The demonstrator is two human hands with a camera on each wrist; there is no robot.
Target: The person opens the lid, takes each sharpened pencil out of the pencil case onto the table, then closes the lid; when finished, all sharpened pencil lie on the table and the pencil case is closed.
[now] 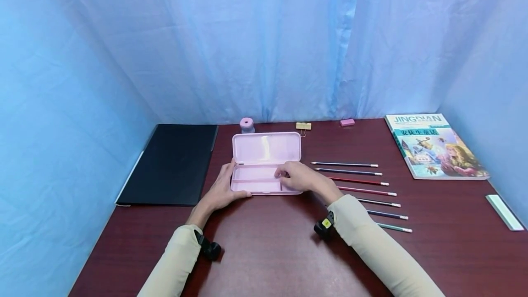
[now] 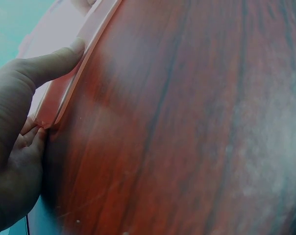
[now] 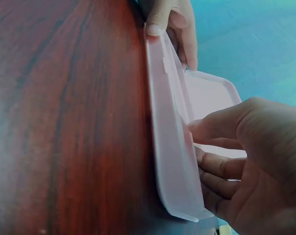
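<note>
A pale pink pencil case [image 1: 255, 186] lies on the table with its lid [image 1: 284, 148] raised at the back; dividers split its tray into compartments. My left hand [image 1: 222, 190] grips the case's left end, the thumb along the front edge and the fingers round the side. In the left wrist view that thumb [image 2: 55, 62] presses on the front wall. My right hand [image 1: 300, 175] reaches over the right part of the tray, its fingers bent down inside. From the right wrist view, its fingertips [image 3: 207, 159] are partly hidden by the case wall; whether they pinch anything is unclear.
Several pencils [image 1: 363, 191] lie in a row on the right, some partly under my right forearm. Behind the case stand a pink-topped round item [image 1: 247, 125], a yellow binder clip [image 1: 303, 126] and a pink eraser [image 1: 347, 122]. A black folder [image 1: 169, 164] lies left, a book [image 1: 437, 148] right.
</note>
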